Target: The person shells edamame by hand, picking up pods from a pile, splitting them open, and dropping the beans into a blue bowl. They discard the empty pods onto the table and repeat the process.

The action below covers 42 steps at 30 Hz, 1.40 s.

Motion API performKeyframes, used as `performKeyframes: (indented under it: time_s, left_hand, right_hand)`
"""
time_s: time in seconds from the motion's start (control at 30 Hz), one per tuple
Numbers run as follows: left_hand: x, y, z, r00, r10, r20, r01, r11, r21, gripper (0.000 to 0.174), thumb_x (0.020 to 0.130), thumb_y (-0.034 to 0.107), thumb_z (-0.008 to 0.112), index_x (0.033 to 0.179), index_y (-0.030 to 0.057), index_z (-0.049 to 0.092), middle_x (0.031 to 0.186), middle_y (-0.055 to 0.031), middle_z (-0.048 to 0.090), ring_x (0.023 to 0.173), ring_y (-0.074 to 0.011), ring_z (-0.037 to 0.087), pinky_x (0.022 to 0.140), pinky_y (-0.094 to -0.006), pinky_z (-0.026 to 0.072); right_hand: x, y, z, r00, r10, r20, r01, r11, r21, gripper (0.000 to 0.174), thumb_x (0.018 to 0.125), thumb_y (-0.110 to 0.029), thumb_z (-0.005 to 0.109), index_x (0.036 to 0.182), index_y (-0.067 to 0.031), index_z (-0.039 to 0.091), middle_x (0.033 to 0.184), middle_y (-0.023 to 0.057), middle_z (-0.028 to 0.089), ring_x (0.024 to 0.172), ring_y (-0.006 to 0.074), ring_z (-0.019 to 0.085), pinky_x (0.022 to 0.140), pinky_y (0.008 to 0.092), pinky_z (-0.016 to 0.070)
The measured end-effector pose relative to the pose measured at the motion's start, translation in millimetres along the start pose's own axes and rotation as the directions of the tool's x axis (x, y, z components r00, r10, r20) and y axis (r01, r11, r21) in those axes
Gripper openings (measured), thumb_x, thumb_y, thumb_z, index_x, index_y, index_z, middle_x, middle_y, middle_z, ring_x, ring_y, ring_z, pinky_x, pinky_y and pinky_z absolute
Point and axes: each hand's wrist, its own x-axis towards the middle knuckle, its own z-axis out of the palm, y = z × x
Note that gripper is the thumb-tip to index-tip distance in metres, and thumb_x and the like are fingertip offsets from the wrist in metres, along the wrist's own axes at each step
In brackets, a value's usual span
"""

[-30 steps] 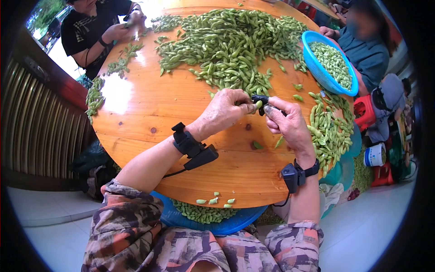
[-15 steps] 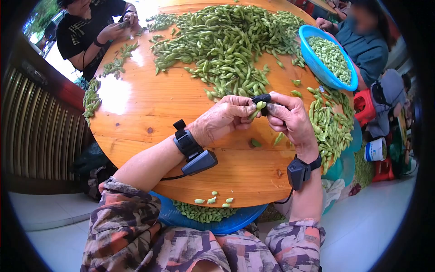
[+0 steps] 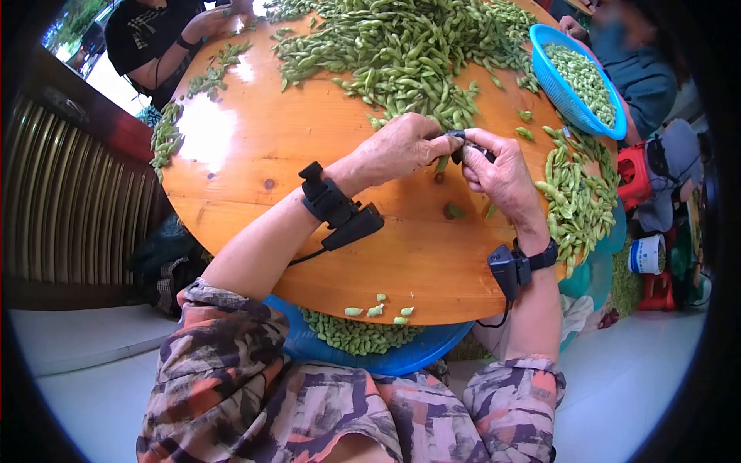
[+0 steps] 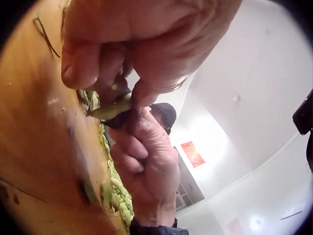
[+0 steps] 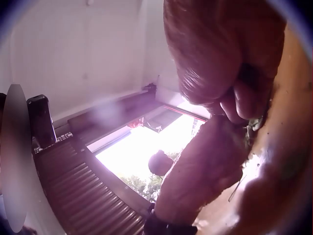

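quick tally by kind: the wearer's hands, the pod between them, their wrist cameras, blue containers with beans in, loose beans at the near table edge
Left hand and right hand: 2
Pod: 1
Wrist cameras: 2
Blue containers: 2
Loose beans: 5
Total: 12

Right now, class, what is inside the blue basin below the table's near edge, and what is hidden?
Many pale green shelled beans lie in the blue basin. Its bottom beneath them is covered, and the wooden table hides its far part.
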Motion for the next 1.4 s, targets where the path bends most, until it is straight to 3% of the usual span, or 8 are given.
performKeyframes:
  time_s: [0.2, 0.37, 0.43, 0.53, 0.83, 1.07, 1.17, 1.4]
  left_hand:
    - [-1.1, -0.7, 5.5, 0.992, -0.087, 0.087, 0.093, 0.993, -0.068, 0.022, 0.093, 0.022, 0.051, 0.088, 0.0016, 0.057, 0.068, 0.0017, 0.05, 0.058, -0.0059, 0.044, 0.051, -0.0228, 0.0418]
    - [2.4, -4.6, 11.9, 0.997, -0.068, 0.028, 0.073, 0.909, -0.41, 0.012, 0.089, 0.011, 0.048, 0.089, 0.0017, 0.057, 0.077, 0.0006, 0.051, 0.061, -0.0054, 0.044, 0.05, -0.0206, 0.0388]
    - [6.5, -6.8, 8.8, 0.993, 0.038, 0.111, 0.043, 0.764, -0.644, 0.012, 0.092, 0.008, 0.048, 0.09, 0.0023, 0.058, 0.077, 0.002, 0.049, 0.059, -0.0046, 0.04, 0.049, -0.0185, 0.0357]
    - [3.4, -2.1, 11.8, 0.995, 0.013, 0.097, 0.05, 0.781, -0.622, 0.014, 0.095, 0.014, 0.053, 0.091, 0.0027, 0.059, 0.077, 0.0028, 0.049, 0.06, -0.0045, 0.04, 0.05, -0.0183, 0.0363]
    - [-0.7, 3.1, 20.2, 0.997, -0.038, 0.061, 0.072, 0.577, -0.814, 0.011, 0.096, 0.016, 0.057, 0.091, 0.0063, 0.058, 0.08, 0.0015, 0.054, 0.062, -0.0045, 0.042, 0.051, -0.018, 0.0355]
    - [-0.9, 1.5, 14.4, 0.995, 0.02, -0.098, -0.082, 0.717, -0.692, 0.014, 0.094, 0.016, 0.06, 0.084, 0.0047, 0.059, 0.069, 0.003, 0.05, 0.055, -0.0036, 0.039, 0.046, -0.0184, 0.0305]
    - [0.4, 0.4, 17.5, 0.947, 0.024, -0.321, -0.121, 0.951, -0.286, 0.019, 0.09, 0.019, 0.066, 0.083, 0.0019, 0.063, 0.064, 0.0046, 0.049, 0.055, -0.0027, 0.04, 0.046, -0.02, 0.0309]
    - [0.8, -2.2, 21.1, 0.896, 0.131, -0.424, -0.19, 0.977, -0.099, 0.018, 0.089, 0.016, 0.066, 0.084, -0.0015, 0.064, 0.066, 0.0028, 0.053, 0.058, -0.003, 0.039, 0.048, -0.0223, 0.0316]
  right_hand:
    - [5.0, 9.1, 0.0, 0.996, -0.049, -0.076, 0.036, 0.986, -0.161, 0.017, 0.091, -0.006, 0.052, 0.099, 0.002, 0.065, 0.067, -0.0032, 0.053, 0.058, 0.0036, 0.049, 0.049, 0.0212, 0.042]
    - [10.2, 20.4, 0.3, 0.961, -0.243, -0.134, 0.204, 0.945, -0.256, 0.016, 0.092, -0.007, 0.054, 0.1, 0.0019, 0.065, 0.07, -0.0024, 0.054, 0.058, 0.0031, 0.049, 0.048, 0.0204, 0.0407]
    - [7.1, 11.2, -1.4, 0.972, -0.119, -0.202, 0.123, 0.992, 0.003, 0.017, 0.093, -0.007, 0.053, 0.103, 0.0028, 0.063, 0.074, -0.002, 0.053, 0.059, 0.0019, 0.046, 0.047, 0.0178, 0.0366]
    - [10.4, 11.7, -13.9, 0.979, -0.157, -0.131, 0.192, 0.927, 0.321, 0.018, 0.094, -0.006, 0.052, 0.107, 0.0043, 0.06, 0.075, -0.0023, 0.051, 0.058, 0.0012, 0.042, 0.046, 0.0156, 0.0325]
    - [10.1, 11.1, -9.9, 0.973, -0.166, -0.159, 0.217, 0.889, 0.402, 0.019, 0.095, -0.007, 0.052, 0.108, 0.0057, 0.059, 0.076, -0.0033, 0.05, 0.058, 0.0013, 0.04, 0.045, 0.0144, 0.0307]
    - [10.9, 15.3, -9.7, 0.998, -0.035, 0.054, 0.0, 0.837, 0.547, 0.018, 0.095, -0.005, 0.051, 0.108, 0.0053, 0.058, 0.073, -0.0048, 0.046, 0.058, 0.0012, 0.038, 0.044, 0.0139, 0.0285]
    - [9.4, 11.9, -5.1, 0.998, -0.035, 0.045, 0.005, 0.842, 0.539, 0.019, 0.095, -0.005, 0.05, 0.11, 0.0049, 0.058, 0.072, -0.0054, 0.044, 0.058, 0.0012, 0.038, 0.045, 0.014, 0.0287]
    - [8.8, 13.2, -4.9, 0.998, -0.037, 0.053, 0.0, 0.821, 0.571, 0.022, 0.096, -0.005, 0.051, 0.113, 0.0051, 0.058, 0.072, -0.0054, 0.044, 0.059, 0.0018, 0.037, 0.046, 0.0144, 0.0294]
